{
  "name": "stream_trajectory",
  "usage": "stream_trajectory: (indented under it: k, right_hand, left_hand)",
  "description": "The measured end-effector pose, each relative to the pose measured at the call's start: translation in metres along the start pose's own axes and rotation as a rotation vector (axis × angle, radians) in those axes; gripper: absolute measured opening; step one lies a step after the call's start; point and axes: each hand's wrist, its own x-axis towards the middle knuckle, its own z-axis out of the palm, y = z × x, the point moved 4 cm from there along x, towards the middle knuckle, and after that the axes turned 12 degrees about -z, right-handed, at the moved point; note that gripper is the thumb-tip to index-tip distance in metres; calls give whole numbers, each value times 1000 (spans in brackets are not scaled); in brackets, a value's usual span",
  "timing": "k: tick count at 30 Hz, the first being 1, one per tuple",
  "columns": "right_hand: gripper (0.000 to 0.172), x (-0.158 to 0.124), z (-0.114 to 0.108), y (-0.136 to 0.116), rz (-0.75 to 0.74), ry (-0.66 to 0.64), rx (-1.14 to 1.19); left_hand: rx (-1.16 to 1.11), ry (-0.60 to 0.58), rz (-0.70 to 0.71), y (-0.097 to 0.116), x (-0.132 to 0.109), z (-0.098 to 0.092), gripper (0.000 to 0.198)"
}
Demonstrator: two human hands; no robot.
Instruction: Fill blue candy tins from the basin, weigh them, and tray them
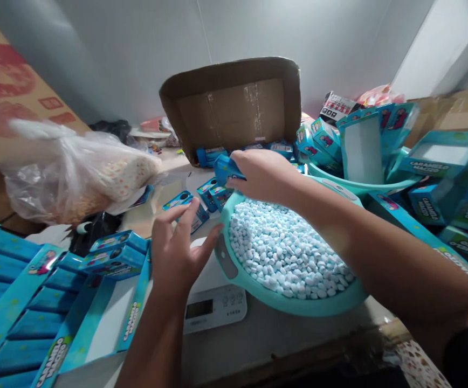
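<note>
My right hand (pixel 260 170) is closed round a small blue box (pixel 226 170), reaching over the far rim of the turquoise basin (pixel 298 306). Small pale blue and white pellet candies (pixel 282 253) fill that basin. To its left, my left hand (pixel 179 242) is raised with thumb and fingers apart, holding nothing. Just beyond those fingers lies another small blue box (pixel 179 199), partly hidden by them. Two more small blue boxes (pixel 213 193) stand at the basin's far left edge. Beneath my left hand sits a white digital scale (pixel 218 310), partly covered by the hand and the basin.
At left, blue display trays (pixel 132 318) hold small boxes. A knotted clear plastic bag (pixel 84 172) lies behind them. An open cardboard box (pixel 234 108) with blue boxes stands at the back. A second turquoise basin (pixel 351 186) of packaging and more blue cartons (pixel 428 207) crowd the right.
</note>
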Motion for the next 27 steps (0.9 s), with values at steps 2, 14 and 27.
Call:
stream_trajectory:
  k: [2, 14, 27]
  right_hand:
    - [30, 0, 0, 12, 42, 36, -75]
    - [32, 0, 13, 15, 220, -74, -57]
    - [38, 1, 22, 14, 274, -95, 15]
  left_hand:
    - [-11, -77, -29, -1, 0, 4, 65]
    - [-38, -184, -24, 0, -1, 10, 45]
    - [-71, -185, -10, 1, -2, 5, 43]
